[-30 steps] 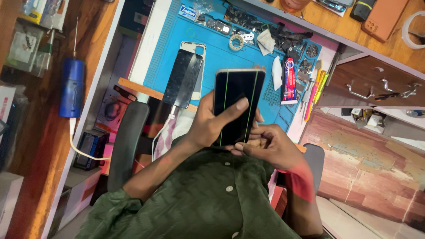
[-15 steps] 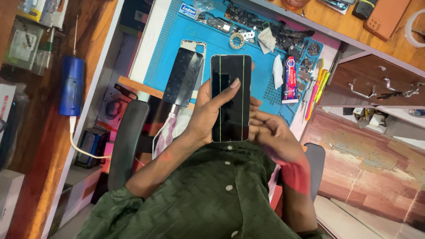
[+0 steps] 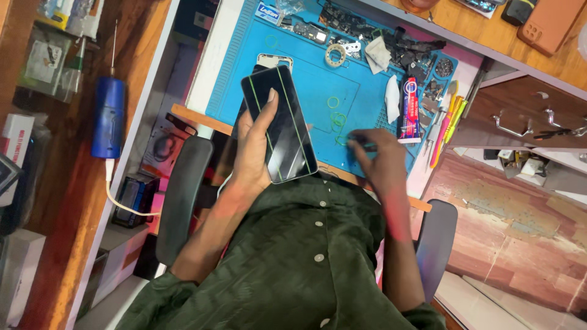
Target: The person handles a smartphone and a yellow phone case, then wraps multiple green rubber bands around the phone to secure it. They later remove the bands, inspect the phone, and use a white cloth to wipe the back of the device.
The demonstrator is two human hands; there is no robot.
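Note:
My left hand (image 3: 252, 153) grips a black smartphone (image 3: 282, 125) from its left side, index finger lying on the glass. The phone is tilted, and thin green rubber bands run lengthwise around it. My right hand (image 3: 379, 162) is off the phone and rests on the blue work mat (image 3: 306, 79), fingertips bunched at a small cluster of loose green rubber bands (image 3: 336, 119). Whether those fingers hold a band is unclear. A phone back frame (image 3: 274, 61) lies on the mat just beyond the phone.
A red-and-white glue tube (image 3: 408, 101), a tape roll (image 3: 334, 55), small parts and coloured tools sit along the mat's far and right sides. A blue cylinder (image 3: 109, 116) lies on the wooden shelf at left. Chair armrests (image 3: 182, 201) flank me; drawers (image 3: 520, 122) stand at right.
My right hand has left the phone and moved right onto the mat by the loose bands. The left hand shifted the phone left and tilted it.

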